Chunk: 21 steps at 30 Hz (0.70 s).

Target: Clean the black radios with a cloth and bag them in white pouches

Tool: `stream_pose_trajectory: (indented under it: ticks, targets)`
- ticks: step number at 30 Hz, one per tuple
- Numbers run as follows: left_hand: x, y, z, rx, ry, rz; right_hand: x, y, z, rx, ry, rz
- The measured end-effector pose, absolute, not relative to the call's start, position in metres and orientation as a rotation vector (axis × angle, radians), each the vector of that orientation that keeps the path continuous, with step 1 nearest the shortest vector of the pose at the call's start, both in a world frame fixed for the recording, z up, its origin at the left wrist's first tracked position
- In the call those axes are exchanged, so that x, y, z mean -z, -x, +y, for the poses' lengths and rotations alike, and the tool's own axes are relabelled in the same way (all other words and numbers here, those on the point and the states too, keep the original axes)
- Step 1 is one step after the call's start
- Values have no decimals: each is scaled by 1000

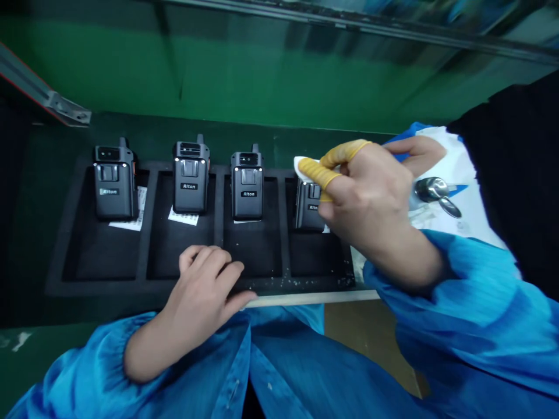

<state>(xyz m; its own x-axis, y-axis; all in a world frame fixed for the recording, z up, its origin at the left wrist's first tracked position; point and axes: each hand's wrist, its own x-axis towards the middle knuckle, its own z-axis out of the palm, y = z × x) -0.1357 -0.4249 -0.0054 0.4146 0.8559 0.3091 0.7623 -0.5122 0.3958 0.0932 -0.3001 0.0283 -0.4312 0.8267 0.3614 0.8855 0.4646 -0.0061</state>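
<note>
My right hand [371, 192], with yellow covers on several fingers, pinches a small white pad [301, 169] at the top of the rightmost two-way radio [308, 206]. That radio is partly hidden behind my fingers. My left hand [207, 285] rests on the front edge of the black tray [142, 233], its fingers loosely bent and thumb apart, holding nothing. More black two-way radios lie in the other compartments: one at the far left [116, 198], one beside it [190, 189] and one near the middle [247, 195]. Each shows its back with a "Riton" label.
Right of the tray, a container with a shiny metal lid [432, 189] stands by white sheet material [463, 215]. White labelled papers [183, 218] lie under the radios. A green panel [240, 87] rises behind, and a metal bracket [65, 107] stands at back left.
</note>
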Motion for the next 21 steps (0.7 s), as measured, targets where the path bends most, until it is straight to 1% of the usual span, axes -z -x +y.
stream_pose_trajectory:
  ticks: [3, 7, 12, 14, 18, 21]
  targets:
    - [10, 144, -434, -641, -2482, 1360, -32, -94, -293, 278, 1435, -2417]
    - [20, 133, -437, -789, -2468, 1297, -29, -72, -285, 319, 1324, -2457]
    - [21, 124, -433, -870, -2462, 1318, -26, -28, -268, 224, 1180, -2486]
    - [19, 133, -429, -868, -2469, 1395, -23, -11, -257, 178, 1133, -2507]
    - [22, 156, -420, -731, -2466, 1767, -15, 22, -235, 100, 1099, -2559]
    - [28, 161, -416, -628, -2451, 1861, -7, 43, -228, 53, 1094, -2618]
